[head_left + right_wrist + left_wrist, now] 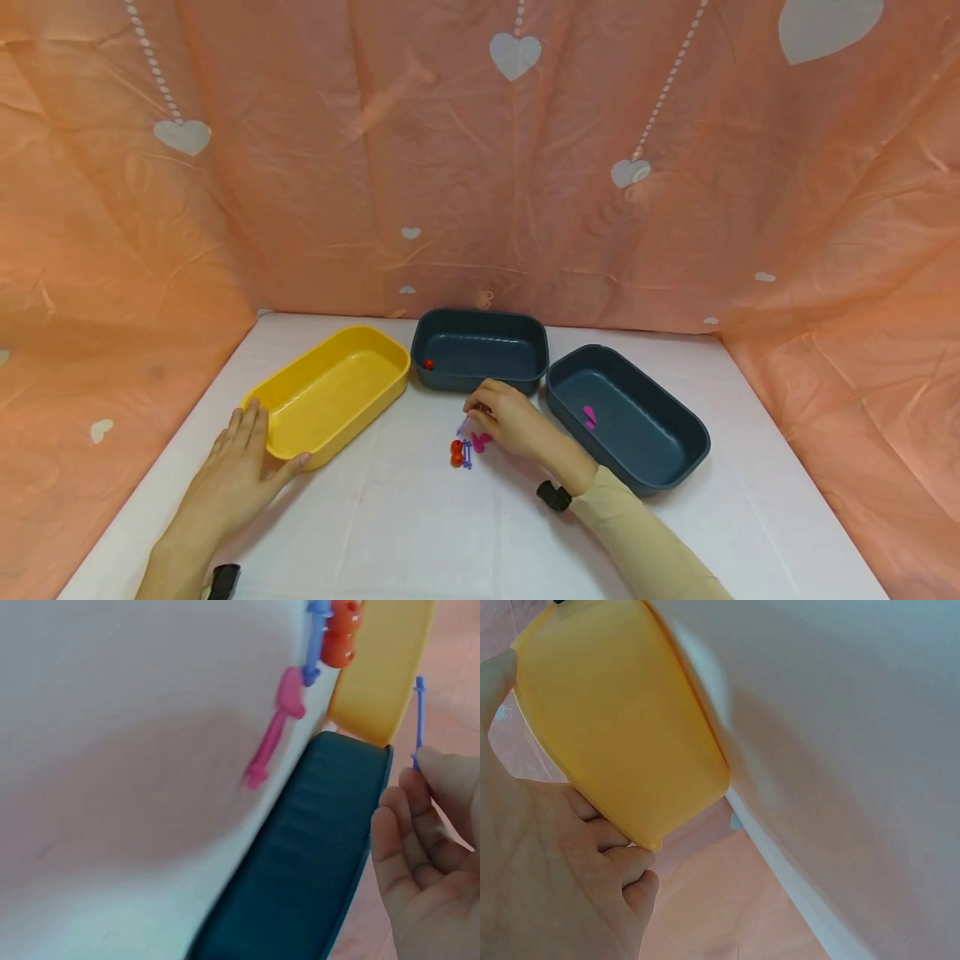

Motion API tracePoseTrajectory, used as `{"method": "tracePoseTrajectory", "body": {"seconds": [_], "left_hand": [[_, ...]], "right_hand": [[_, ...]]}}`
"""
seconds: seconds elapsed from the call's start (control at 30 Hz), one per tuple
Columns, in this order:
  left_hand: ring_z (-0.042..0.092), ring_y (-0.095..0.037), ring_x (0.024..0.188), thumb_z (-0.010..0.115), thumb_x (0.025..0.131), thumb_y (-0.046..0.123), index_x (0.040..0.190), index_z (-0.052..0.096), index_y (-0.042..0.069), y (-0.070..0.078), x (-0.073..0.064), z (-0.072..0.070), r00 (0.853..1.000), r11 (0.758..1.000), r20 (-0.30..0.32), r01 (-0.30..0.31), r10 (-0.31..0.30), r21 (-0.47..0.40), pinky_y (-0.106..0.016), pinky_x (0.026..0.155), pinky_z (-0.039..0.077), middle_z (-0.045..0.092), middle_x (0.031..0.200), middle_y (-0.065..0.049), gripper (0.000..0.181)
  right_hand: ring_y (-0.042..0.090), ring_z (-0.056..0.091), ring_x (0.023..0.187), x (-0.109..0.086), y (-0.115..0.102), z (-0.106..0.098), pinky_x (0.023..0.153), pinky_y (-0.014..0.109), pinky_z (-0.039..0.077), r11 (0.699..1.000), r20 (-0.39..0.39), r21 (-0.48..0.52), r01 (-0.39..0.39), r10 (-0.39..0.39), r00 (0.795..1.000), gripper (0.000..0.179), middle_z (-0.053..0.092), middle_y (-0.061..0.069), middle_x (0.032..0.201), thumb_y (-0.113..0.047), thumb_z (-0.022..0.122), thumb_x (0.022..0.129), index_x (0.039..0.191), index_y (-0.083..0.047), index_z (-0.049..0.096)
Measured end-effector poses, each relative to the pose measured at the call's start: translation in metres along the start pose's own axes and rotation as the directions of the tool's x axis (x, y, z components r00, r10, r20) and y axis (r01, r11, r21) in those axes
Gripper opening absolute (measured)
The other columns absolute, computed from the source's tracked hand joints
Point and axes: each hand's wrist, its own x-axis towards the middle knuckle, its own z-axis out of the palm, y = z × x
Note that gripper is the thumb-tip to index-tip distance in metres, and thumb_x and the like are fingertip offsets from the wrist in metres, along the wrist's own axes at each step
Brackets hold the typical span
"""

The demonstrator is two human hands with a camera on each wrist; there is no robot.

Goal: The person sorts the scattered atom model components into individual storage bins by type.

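My right hand (513, 421) pinches one end of a thin purple-blue plastic stick (420, 712) with small knobs, between thumb and forefinger. In the head view the hand hovers just above a small group on the white table. The group holds two round red beads (456, 452), more purple-blue sticks (467, 455) and magenta plastic pieces (480, 442). My left hand (238, 462) rests on the near-left end of a yellow tray (360, 417). Its fingers lie extended along the rim, with the thumb at the near corner.
A dark blue tray (480, 383) stands at the back with a red bead (428, 364) inside. To the right, another dark blue tray (660, 429) contains magenta pieces (590, 415). A peach curtain (450, 167) with hearts surrounds the table (390, 533).
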Motion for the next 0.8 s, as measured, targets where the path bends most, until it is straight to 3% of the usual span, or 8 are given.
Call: {"method": "tracePoseTrajectory", "body": {"seconds": [0.3,0.57,0.8], "left_hand": [[0.009,-0.059,0.152,0.059,0.100,0.059,0.155,0.014,-0.022,0.001,0.000,-0.001,1.000,1.000,0.013,0.012,-0.012,-0.006,-0.065,0.125,0.007,0.007,0.164,-0.042,0.108],[0.008,-0.058,0.153,0.059,0.100,0.060,0.155,0.014,-0.021,0.001,0.001,-0.001,1.000,1.000,0.018,0.017,-0.017,-0.007,-0.066,0.125,0.007,0.007,0.164,-0.041,0.108],[0.008,-0.058,0.153,0.058,0.100,0.060,0.155,0.014,-0.022,0.003,-0.001,-0.004,0.999,1.000,0.026,0.026,-0.025,-0.012,-0.066,0.125,0.008,0.007,0.165,-0.041,0.108]], "right_hand": [[0.018,0.065,0.088,0.023,-0.022,0.005,0.082,0.026,0.059,0.998,-0.082,0.048,-0.028,0.031,0.996,0.006,0.065,0.005,0.097,-0.009,0.074,0.097,0.102,-0.005,0.075],[0.021,0.063,0.086,0.053,-0.041,0.019,0.077,0.024,0.056,0.997,-0.176,0.077,0.032,-0.018,0.984,0.006,0.065,0.007,0.095,-0.007,0.074,0.096,0.101,-0.003,0.075],[0.020,0.064,0.088,0.083,-0.057,0.035,0.076,0.021,0.054,0.998,-0.181,0.049,0.032,-0.022,0.983,0.009,0.067,0.007,0.096,-0.009,0.072,0.099,0.104,-0.003,0.076]]}}
